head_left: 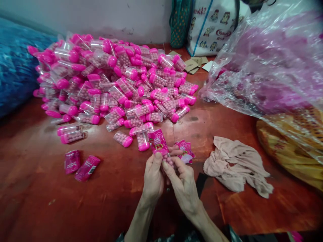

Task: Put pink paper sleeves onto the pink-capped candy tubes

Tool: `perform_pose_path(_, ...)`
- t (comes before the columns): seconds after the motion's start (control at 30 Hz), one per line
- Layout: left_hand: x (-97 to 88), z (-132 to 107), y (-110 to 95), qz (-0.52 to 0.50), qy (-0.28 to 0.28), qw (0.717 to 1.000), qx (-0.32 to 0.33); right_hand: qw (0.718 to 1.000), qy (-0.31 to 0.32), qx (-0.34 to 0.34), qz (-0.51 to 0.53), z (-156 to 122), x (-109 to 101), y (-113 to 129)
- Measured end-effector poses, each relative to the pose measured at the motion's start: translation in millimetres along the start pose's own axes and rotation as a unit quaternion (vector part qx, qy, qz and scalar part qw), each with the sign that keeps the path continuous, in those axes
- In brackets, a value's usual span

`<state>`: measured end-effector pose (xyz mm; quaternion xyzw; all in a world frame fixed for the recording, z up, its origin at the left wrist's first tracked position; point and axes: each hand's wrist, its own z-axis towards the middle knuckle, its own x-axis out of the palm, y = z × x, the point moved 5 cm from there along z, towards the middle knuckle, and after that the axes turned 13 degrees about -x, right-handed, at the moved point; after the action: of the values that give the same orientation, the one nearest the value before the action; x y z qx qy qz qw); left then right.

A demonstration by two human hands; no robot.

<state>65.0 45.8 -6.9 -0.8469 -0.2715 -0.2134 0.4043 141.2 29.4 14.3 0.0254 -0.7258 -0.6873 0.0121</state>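
My left hand (153, 178) and my right hand (182, 181) meet over the red table (37, 201), both pinched on one clear candy tube (161, 148) half covered by a pink printed sleeve. The tube tilts up and away from me, with pink candy balls showing at its lower end. More pink sleeves (186, 152) lie just behind my right hand. A big pile of pink-capped candy tubes (113, 80) fills the table beyond. At the left lie two sleeved tubes (80, 165).
A beige cloth (234, 166) lies crumpled right of my hands. A large clear plastic bag of pink items (272, 64) rests over a yellow bag (290, 151) at the right. A blue sack (15, 67) sits far left. Printed bags (214, 27) stand against the wall.
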Motion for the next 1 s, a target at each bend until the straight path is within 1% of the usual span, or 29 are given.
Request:
perform_pose_path(0.1, 2.6, -2.5, 0.0, 0.005, 0.016, 1.000, 0.007, 1.000, -0.010, -0.003, 0.019, -0.3, -0.5, 0.4)
perform_pose_path(0.17, 2.2, -3.9, -4.7, 0.007, 0.021, 1.000, 0.012, 0.999, 0.000, 0.002, 0.036, 0.0, 0.6, -0.6)
perform_pose_path(0.33, -1.6, -3.4, -15.2, 0.016, -0.007, 1.000, -0.001, 0.999, 0.018, 0.020, 0.046, 1.2, 1.6, -4.5)
perform_pose_path(0.4, -0.5, -2.9, -13.3, 0.027, -0.016, 0.999, -0.009, 0.999, 0.015, 0.020, 0.041, 1.4, 1.1, -4.7)
perform_pose_path(0.5, 1.5, -2.9, -3.8, 0.036, -0.024, 0.999, -0.018, 0.999, -0.008, 0.008, 0.035, 2.2, -1.5, -2.7)
perform_pose_path(0.63, -1.3, -3.5, 6.5, 0.037, -0.036, 0.999, -0.016, 0.999, -0.030, -0.002, 0.038, 5.3, -6.1, -1.0)
perform_pose_path(0.7, -2.4, -3.0, 6.3, 0.034, -0.030, 0.999, -0.018, 0.998, -0.017, 0.006, 0.056, 7.3, -6.3, -1.9)
perform_pose_path(0.8, -1.6, -1.9, 0.4, 0.030, -0.014, 0.999, -0.017, 0.994, 0.022, 0.029, 0.098, 9.2, -3.8, -4.4)
perform_pose_path(0.87, -0.7, -1.2, -3.0, 0.033, -0.014, 0.999, -0.016, 0.991, 0.042, 0.037, 0.122, 9.8, -2.0, -5.7)
perform_pose_path(0.93, -0.8, -0.7, -2.9, 0.040, -0.026, 0.999, -0.022, 0.991, 0.038, 0.036, 0.126, 10.6, -2.5, -7.2)
perform_pose_path(1.0, -1.4, -0.4, 0.8, 0.048, -0.043, 0.997, -0.035, 0.993, 0.020, 0.032, 0.113, 11.7, -4.7, -9.5)
